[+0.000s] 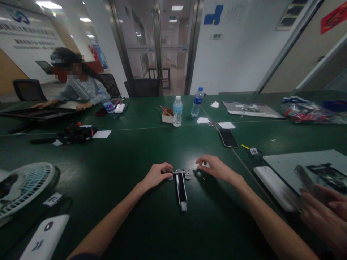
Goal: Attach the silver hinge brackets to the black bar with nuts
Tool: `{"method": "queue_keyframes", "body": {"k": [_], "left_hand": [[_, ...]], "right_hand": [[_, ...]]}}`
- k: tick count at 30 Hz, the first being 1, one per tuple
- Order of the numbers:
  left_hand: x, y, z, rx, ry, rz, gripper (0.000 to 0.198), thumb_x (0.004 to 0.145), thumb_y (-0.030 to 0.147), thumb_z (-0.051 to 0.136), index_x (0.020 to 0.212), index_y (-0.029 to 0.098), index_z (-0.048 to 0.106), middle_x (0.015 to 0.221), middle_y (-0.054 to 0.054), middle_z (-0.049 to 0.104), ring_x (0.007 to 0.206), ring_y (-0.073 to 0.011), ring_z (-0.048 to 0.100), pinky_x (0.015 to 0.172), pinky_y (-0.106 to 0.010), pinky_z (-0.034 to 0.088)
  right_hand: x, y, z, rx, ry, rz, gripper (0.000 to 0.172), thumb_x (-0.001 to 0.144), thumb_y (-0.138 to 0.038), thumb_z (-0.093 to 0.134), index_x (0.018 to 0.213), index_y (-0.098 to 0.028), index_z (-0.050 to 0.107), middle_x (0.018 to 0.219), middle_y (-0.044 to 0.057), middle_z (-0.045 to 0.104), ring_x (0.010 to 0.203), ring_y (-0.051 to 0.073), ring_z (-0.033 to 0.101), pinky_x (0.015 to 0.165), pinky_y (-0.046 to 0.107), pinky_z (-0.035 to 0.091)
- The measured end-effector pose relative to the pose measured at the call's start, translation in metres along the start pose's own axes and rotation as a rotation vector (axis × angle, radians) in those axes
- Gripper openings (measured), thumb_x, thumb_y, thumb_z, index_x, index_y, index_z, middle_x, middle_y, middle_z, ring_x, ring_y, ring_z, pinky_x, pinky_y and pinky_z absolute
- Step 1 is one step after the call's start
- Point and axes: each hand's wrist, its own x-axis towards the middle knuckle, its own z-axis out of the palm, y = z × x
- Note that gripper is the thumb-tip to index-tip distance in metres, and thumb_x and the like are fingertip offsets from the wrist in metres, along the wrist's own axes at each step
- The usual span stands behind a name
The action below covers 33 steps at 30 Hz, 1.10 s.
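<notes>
A long, narrow metal-framed piece [181, 189] with a black middle lies on the green table in front of me, with a pale block at its near end. Small metal brackets [187, 174] sit around its far end. My left hand [158, 175] has thumb and fingers closed at the left end of that metal hardware. To the right, my right hand [213, 167] hovers over the table, its fingers curved with a gap between thumb and forefinger. I make out nothing held in it. Beneath it lies a tiny ring-shaped part [204, 178].
Nearby are a phone [228, 137], a white fan [29, 184], a white power bank [45, 236] and a grey panel [311, 162]. Bottles [177, 112] and a small box [168, 116] stand farther back. Another person's hands [322, 209] work at right; someone [78, 85] sits far left.
</notes>
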Motion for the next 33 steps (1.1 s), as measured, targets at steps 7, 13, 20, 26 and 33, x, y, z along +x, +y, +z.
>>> {"method": "queue_keyframes", "body": {"k": [7,13,20,26,33], "left_hand": [[0.003,-0.008,-0.002,0.019,-0.007,0.021,0.018,0.081,0.034,0.063,0.086,0.018,0.069,0.105,-0.003,0.057,0.064,-0.0114,0.05,0.059,-0.025,0.042],[0.002,-0.005,-0.002,0.018,-0.01,0.018,0.017,0.082,0.034,0.063,0.086,0.02,0.07,0.106,-0.003,0.057,0.068,-0.0127,0.052,0.061,-0.025,0.043],[0.002,-0.007,0.0,0.038,0.002,0.023,0.019,0.082,0.037,0.062,0.087,0.02,0.07,0.105,-0.004,0.056,0.069,-0.0136,0.053,0.061,-0.026,0.044],[0.003,-0.009,0.002,0.043,0.019,0.036,0.017,0.081,0.034,0.063,0.085,0.019,0.07,0.104,-0.003,0.057,0.074,-0.0151,0.054,0.064,-0.027,0.045],[0.002,-0.008,0.001,0.043,0.022,0.054,0.015,0.082,0.033,0.063,0.085,0.02,0.071,0.103,-0.003,0.058,0.071,-0.014,0.055,0.063,-0.026,0.045]], "right_hand": [[-0.022,0.013,0.0,-0.031,-0.228,0.101,0.021,0.08,-0.034,0.063,0.094,-0.018,0.066,0.08,0.004,0.066,0.068,0.017,0.06,0.06,0.027,0.042],[-0.015,0.003,0.01,-0.005,-0.187,0.009,0.01,0.08,-0.019,0.058,0.085,-0.017,0.066,0.074,0.003,0.065,0.064,0.015,0.059,0.061,0.026,0.043],[0.002,-0.015,0.023,0.214,-0.115,-0.031,0.01,0.08,-0.019,0.056,0.088,-0.017,0.062,0.076,0.001,0.062,0.064,0.012,0.055,0.058,0.023,0.041],[0.01,-0.009,0.042,0.206,-0.003,-0.062,0.01,0.079,-0.017,0.057,0.087,-0.017,0.063,0.073,-0.001,0.057,0.063,0.01,0.049,0.058,0.022,0.038],[0.011,-0.017,0.047,0.22,0.029,-0.082,0.015,0.079,-0.015,0.057,0.088,-0.018,0.068,0.082,0.002,0.059,0.063,0.01,0.05,0.061,0.023,0.04]]}}
